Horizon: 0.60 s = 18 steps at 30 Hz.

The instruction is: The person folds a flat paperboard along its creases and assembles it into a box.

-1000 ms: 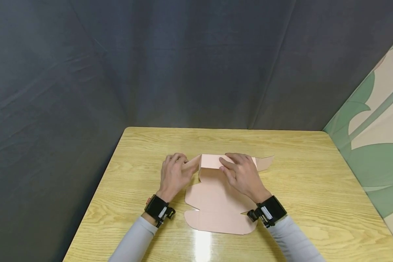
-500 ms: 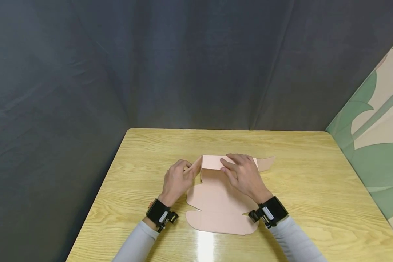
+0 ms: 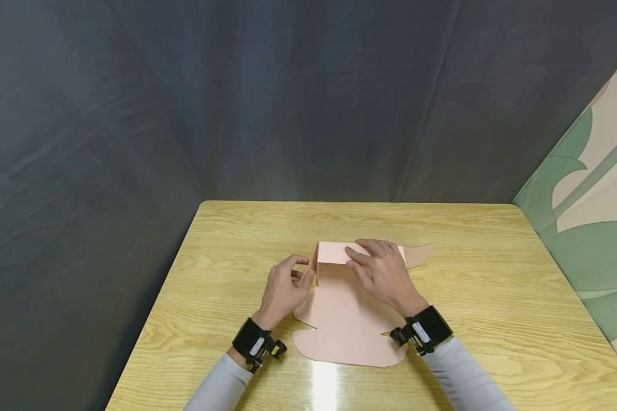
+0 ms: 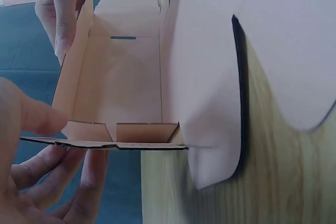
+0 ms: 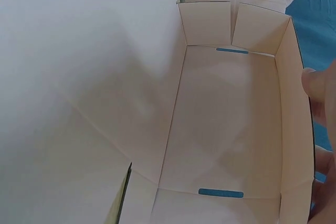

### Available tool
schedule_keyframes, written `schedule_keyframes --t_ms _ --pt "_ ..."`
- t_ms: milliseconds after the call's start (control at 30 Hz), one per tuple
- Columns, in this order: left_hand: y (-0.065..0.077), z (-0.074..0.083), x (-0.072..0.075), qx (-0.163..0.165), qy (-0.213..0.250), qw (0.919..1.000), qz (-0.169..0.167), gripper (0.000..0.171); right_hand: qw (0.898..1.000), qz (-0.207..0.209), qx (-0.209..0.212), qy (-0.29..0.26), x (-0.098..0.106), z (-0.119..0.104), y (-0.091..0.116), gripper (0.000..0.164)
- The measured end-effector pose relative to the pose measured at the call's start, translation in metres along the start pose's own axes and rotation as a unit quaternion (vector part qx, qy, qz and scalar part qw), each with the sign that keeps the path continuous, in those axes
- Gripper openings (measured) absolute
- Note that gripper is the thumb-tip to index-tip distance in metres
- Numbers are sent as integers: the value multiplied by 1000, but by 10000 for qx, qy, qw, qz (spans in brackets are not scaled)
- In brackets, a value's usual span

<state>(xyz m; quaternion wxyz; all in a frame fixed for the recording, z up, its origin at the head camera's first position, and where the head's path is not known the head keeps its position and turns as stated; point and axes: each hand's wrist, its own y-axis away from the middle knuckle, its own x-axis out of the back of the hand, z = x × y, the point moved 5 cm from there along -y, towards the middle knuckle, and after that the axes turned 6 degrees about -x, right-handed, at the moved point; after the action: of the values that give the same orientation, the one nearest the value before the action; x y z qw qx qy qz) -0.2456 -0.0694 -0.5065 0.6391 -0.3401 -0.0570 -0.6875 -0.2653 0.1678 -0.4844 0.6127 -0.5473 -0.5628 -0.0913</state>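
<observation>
A pinkish-brown cardboard box blank lies partly folded on the table, its far section raised into a shallow tray. My left hand pinches the left end flap, thumb on the inner face and fingers behind it. In the left wrist view two small tabs stand inside that flap. My right hand grips the raised far wall near its right part. The tray floor has a slot near each end. At the right, the other end flap sticks outward.
The wood-grain table extends around the cardboard. A dark curtain hangs behind and to the left, and a leaf-patterned cloth is on the right. Each wrist wears a black camera.
My left hand has moved right and slightly nearer, swinging the left end flap inward toward the tray's end. The right hand keeps its hold on the far wall.
</observation>
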Motion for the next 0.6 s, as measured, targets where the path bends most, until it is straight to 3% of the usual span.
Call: schedule_keyframes --t_ms 433,600 --pt "4 5 -14 24 234 9997 15 30 9999 -91 -78 20 0 0 0 32" --pt "6 5 -16 108 545 9984 -142 43 9999 -96 -79 10 1 0 -1 32"
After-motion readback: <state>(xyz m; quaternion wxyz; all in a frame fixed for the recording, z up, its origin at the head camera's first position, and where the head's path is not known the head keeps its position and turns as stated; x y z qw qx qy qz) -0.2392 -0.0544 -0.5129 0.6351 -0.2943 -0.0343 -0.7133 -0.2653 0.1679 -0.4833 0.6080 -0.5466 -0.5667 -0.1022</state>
